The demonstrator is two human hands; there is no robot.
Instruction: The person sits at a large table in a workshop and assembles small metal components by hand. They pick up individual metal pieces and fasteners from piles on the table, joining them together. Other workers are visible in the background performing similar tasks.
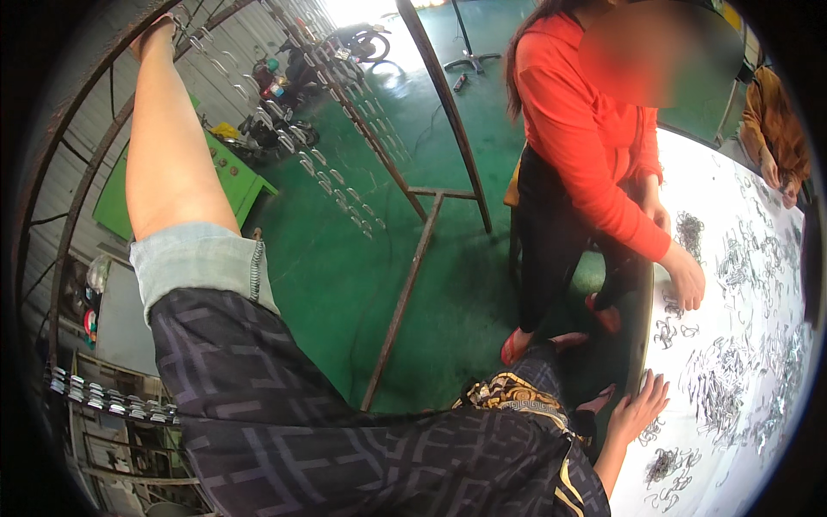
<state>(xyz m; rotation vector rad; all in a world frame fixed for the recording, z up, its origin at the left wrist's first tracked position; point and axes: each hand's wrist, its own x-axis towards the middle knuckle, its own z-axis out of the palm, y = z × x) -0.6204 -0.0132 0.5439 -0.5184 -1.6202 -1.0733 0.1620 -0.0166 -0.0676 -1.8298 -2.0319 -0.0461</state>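
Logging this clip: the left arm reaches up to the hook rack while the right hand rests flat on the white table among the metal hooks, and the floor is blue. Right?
Not quite: the head view shows the floor is green, not blue. The rest holds: left hand up at the hook rack, right hand flat on the white table among metal hooks.

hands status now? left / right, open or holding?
Left hand: raised to the metal rack; the grip cannot be told.
Right hand: open, fingers spread, resting at the white table's edge, holding nothing.
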